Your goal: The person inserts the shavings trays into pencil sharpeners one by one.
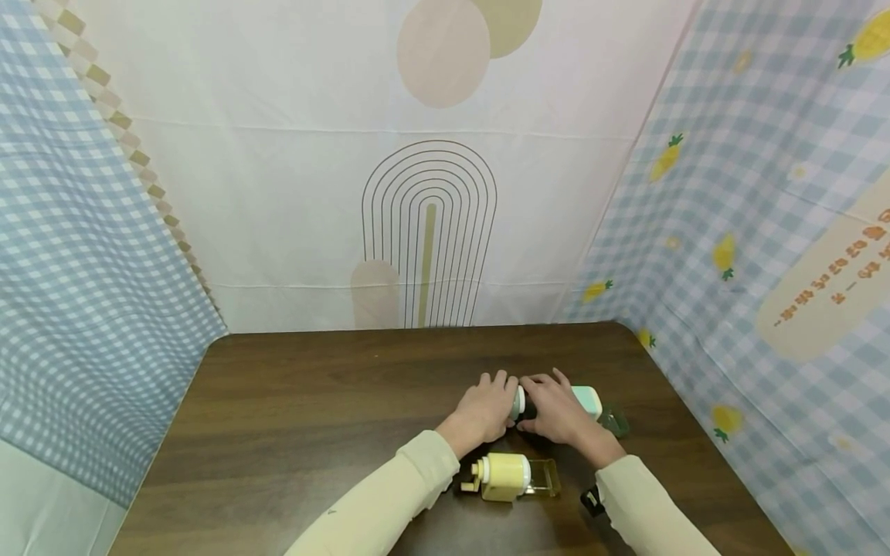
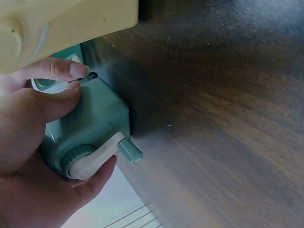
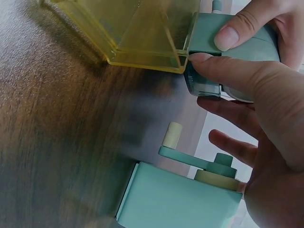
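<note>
My left hand [image 1: 484, 409] grips a dark green crank pencil sharpener [image 2: 95, 109], its thumb along the top and fingers beneath, near the white crank arm. In the head view the hands mostly hide this sharpener. At its other end my right hand [image 1: 558, 409] pinches the clear shavings drawer [image 3: 204, 88], thumb above and a finger below. The two thumbs lie side by side where drawer and body meet. A yellow pencil sharpener [image 1: 506, 472] with its amber see-through drawer [image 1: 544, 477] pulled out lies nearer the body, between the forearms.
To the right of my right hand stands a mint pencil sharpener [image 1: 588, 401] with a cream crank knob [image 3: 172, 135]. A clear green drawer [image 1: 615, 422] sits beside it. The brown wooden table [image 1: 313, 409] meets a patterned cloth wall [image 1: 306, 232] behind.
</note>
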Demonstrator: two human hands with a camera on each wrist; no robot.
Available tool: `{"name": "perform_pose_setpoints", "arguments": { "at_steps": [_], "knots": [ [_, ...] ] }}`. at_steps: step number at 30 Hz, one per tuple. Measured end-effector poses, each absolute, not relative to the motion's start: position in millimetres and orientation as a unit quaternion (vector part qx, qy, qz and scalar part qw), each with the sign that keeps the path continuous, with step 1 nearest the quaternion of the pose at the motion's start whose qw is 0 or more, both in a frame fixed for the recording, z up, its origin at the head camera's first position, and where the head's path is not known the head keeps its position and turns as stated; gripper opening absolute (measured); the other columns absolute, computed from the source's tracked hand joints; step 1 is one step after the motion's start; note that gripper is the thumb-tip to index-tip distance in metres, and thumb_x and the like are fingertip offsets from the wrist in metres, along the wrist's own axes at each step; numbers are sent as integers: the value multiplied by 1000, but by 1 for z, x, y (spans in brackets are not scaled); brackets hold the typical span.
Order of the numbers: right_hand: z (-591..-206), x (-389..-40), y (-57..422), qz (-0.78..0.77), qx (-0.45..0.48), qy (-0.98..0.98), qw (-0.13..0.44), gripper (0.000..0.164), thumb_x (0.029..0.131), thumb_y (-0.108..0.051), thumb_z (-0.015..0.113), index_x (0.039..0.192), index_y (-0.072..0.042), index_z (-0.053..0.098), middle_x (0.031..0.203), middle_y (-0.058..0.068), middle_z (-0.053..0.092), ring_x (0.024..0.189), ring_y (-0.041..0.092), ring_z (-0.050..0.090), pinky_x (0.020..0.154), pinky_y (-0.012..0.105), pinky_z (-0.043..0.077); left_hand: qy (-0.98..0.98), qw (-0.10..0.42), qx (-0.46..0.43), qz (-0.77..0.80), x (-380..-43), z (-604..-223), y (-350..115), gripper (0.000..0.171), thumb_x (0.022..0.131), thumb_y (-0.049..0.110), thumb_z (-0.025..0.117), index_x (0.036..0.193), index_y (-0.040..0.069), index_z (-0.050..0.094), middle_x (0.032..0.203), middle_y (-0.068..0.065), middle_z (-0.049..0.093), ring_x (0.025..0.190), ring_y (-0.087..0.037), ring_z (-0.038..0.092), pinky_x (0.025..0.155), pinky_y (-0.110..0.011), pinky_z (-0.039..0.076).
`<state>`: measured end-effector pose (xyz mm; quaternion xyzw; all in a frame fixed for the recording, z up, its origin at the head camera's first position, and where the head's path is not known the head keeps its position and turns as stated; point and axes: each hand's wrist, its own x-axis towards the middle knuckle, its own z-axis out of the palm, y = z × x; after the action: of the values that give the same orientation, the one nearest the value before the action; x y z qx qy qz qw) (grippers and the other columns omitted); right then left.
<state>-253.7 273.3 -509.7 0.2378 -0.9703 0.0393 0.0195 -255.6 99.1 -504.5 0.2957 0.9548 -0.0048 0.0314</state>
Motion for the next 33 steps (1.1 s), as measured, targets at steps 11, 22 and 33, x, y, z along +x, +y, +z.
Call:
{"name": "perform_pose_setpoints", "arguments": {
  "at_steps": [11, 22, 33],
  "knots": [
    [-511, -254, 272, 38, 231, -972, 7, 83, 79, -39, 88, 143, 1, 53, 137, 21, 61, 128, 39, 53, 114, 70, 25, 952, 34, 306, 3, -256, -506, 101, 78, 94, 44, 71, 155, 13, 33, 147, -9, 43, 127, -28, 48, 79, -26, 59],
    [-509, -254, 272, 40, 233, -972, 10, 83, 78, -41, 88, 142, 2, 55, 134, 21, 63, 126, 39, 54, 113, 70, 27, 954, 33, 299, -9, -256, -506, 104, 79, 92, 44, 74, 154, 14, 33, 146, -8, 43, 126, -28, 49, 83, -29, 59],
    [-510, -255, 271, 36, 234, -972, 10, 81, 79, -42, 87, 141, 2, 56, 132, 21, 65, 125, 41, 54, 112, 70, 28, 952, 26, 303, -17, -256, -506, 103, 84, 91, 45, 75, 155, 13, 32, 147, -9, 42, 126, -28, 49, 83, -27, 59]
  ]
}}
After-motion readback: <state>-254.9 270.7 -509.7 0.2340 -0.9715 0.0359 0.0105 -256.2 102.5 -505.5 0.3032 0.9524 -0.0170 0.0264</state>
